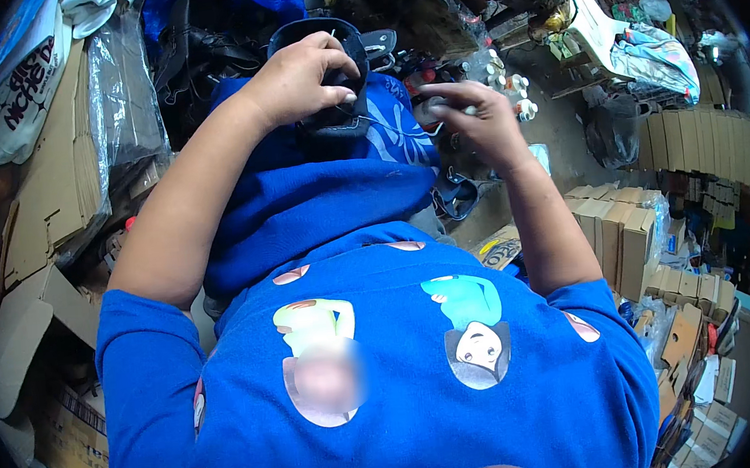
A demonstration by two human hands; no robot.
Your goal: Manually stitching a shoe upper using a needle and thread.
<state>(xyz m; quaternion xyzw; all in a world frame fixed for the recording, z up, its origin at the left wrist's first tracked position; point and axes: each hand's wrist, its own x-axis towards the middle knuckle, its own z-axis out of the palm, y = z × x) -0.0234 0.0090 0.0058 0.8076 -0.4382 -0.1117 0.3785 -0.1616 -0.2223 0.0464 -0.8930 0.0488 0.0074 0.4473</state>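
Observation:
A black shoe (330,133) lies on my lap over the blue cloth, with pale stitching along its near edge. My left hand (308,75) is closed on it, fingers curled over its opening; the fingertips partly hide the inside. From the shoe a thin white thread (397,131) runs to the right. My right hand (477,122), raised and apart from the shoe, has its fingers bent around the thread. A small pale tip shows by those fingers, too small to name.
Small white-capped bottles (519,97) stand beyond my right hand. A dark sandal-like piece (456,196) lies beside my lap. Stacked cardboard boxes (611,231) fill the right side, and flattened cardboard (55,199) with plastic wrap is at the left. Dark shoes (190,54) are piled at the far left.

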